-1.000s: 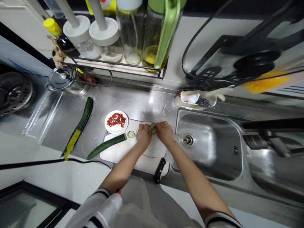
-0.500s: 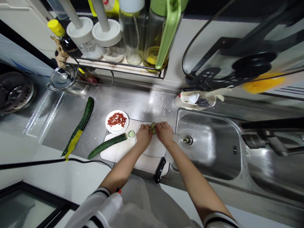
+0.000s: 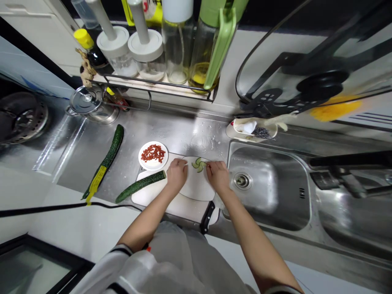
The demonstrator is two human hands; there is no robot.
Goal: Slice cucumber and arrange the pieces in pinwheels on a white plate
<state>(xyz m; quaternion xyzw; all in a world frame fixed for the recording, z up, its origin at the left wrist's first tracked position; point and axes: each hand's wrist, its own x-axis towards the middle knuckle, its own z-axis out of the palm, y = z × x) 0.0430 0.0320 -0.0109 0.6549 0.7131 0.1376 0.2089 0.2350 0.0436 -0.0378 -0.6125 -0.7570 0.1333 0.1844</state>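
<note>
A white round plate [image 3: 194, 190] lies on the white cutting board [image 3: 171, 206]. Near the plate's far side, thin green-edged cucumber slices [image 3: 198, 164] form a small curved swirl. My left hand [image 3: 177, 175] is closed at the plate's left rim, its fingertips reaching just over it. On the opposite rim my right hand [image 3: 218, 176] is also closed, with its fingers close to the swirl's right end. How tightly either grips is hidden. A cut cucumber [image 3: 141, 186] rests partly on the board, its cut end beside my left hand.
A small white dish of red berries [image 3: 153, 156] stands behind the cut cucumber. The black-handled knife [image 3: 208, 217] lies at the board's near right corner. A whole cucumber [image 3: 107, 157] is further left. The steel sink [image 3: 272, 188] opens on the right; a bottle rack [image 3: 156, 85] overhangs the back.
Both hands have moved apart from the cucumber slices to the plate's two sides. The swirl of slices now shows fully. My left hand covers the spot where loose slices lay on the board.
</note>
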